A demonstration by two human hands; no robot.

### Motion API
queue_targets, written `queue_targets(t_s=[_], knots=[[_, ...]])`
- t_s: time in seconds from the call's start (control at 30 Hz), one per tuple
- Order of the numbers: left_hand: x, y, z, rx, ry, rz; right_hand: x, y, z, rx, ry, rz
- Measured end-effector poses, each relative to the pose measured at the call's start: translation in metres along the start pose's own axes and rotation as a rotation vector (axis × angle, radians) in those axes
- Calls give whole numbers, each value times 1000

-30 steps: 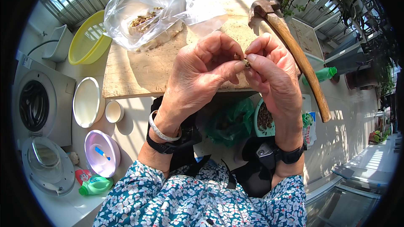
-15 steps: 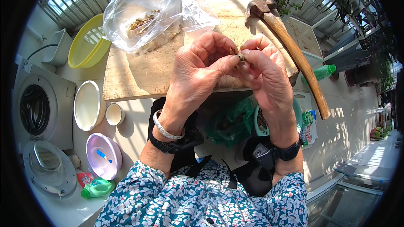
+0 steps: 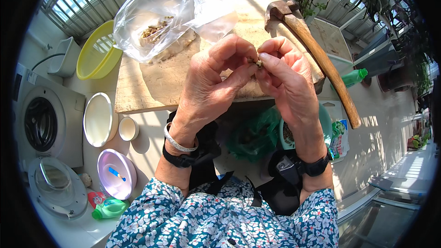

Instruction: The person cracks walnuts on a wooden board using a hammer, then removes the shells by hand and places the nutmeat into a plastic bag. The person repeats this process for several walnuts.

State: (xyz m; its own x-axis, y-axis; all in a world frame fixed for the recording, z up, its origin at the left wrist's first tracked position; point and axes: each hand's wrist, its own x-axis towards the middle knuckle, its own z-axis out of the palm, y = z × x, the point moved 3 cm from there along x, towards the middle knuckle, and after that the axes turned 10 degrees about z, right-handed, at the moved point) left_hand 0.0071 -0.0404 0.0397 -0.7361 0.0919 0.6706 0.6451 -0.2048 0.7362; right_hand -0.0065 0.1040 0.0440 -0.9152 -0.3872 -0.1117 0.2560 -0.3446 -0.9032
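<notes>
Head view: left hand (image 3: 213,78) and right hand (image 3: 290,77) pinch a small fragment (image 3: 258,64); a printed packet (image 3: 338,140) lies at right.

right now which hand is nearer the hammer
Right hand: just left of the hammer. The left hand is farther left, with the right hand between.

Two hands (image 3: 212,79), one hammer (image 3: 324,60)
</notes>
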Motion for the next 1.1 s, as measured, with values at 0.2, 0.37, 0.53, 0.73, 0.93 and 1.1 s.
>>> queue_targets(t_s=[0.2,0.37,0.53,0.73,0.93,1.1], knots=[[2,6,3,272,63,166,0,0,3,97,-6,28],[4,8,7,406,29,226,1,4,4,97,54,44],[2,6,8,379,79,220,0,1,2,107,11,20],[2,4,4,404,116,212,0,4,3,152,-10,27],[-1,2,2,259,213,78,2,9,-2,327,-139,99],[-2,-3,-5,309,291,-25,2,12,-5,441,-155,110]])
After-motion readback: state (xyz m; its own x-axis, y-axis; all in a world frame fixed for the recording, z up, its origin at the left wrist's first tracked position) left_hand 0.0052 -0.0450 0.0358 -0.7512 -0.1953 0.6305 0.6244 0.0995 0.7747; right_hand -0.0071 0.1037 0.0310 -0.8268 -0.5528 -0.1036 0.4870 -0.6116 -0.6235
